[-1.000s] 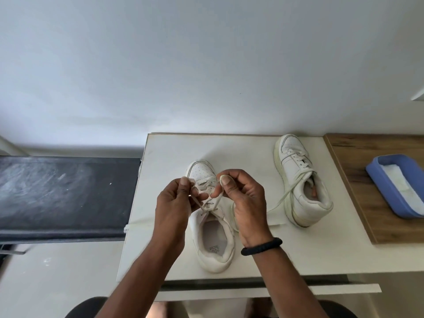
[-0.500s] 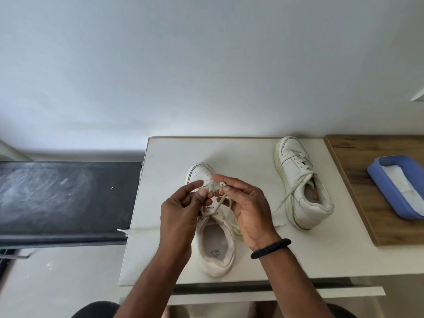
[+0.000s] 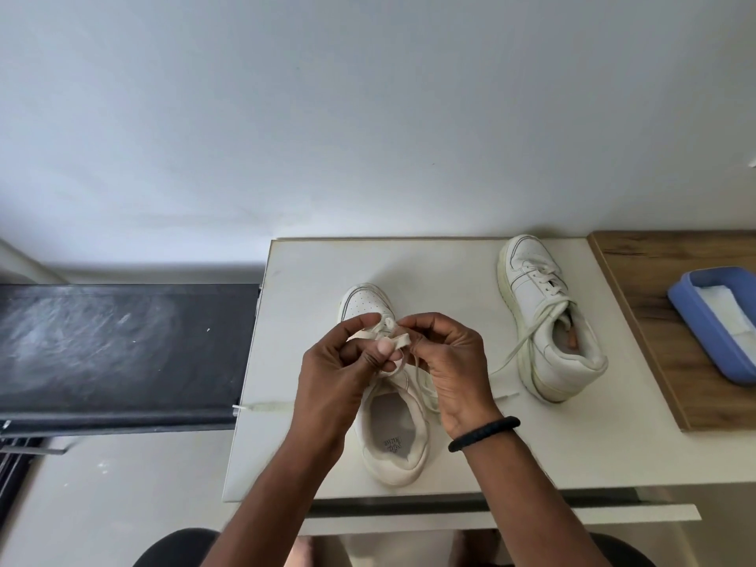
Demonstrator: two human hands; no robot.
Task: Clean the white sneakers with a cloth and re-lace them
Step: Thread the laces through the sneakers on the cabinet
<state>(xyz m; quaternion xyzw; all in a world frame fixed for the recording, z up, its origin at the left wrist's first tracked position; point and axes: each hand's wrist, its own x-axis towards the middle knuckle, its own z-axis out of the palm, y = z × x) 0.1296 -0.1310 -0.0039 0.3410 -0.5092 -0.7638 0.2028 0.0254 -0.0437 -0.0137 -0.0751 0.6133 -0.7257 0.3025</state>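
Note:
A white sneaker (image 3: pixel 392 435) stands in the middle of the white table (image 3: pixel 450 288), toe pointing away from me. Both hands work over its tongue. My left hand (image 3: pixel 335 370) pinches a flat white lace (image 3: pixel 394 343) between thumb and fingers. My right hand (image 3: pixel 446 362), with a black band on its wrist, has its fingers curled round the same lace just to the right. One lace end trails left across the table (image 3: pixel 266 408). A second white sneaker (image 3: pixel 544 321) lies at the right, laced, with its loose lace ends running toward the first shoe.
A blue tray (image 3: pixel 703 337) holding a white cloth (image 3: pixel 724 313) sits on a wooden board (image 3: pixel 654 280) at the right. A black bench surface (image 3: pixel 122 345) adjoins the table on the left. A pale wall rises behind.
Both hands stayed over the near sneaker's tongue and drew closer together. The lace now loops across my left thumb, and the lace end at the left lies a little further out.

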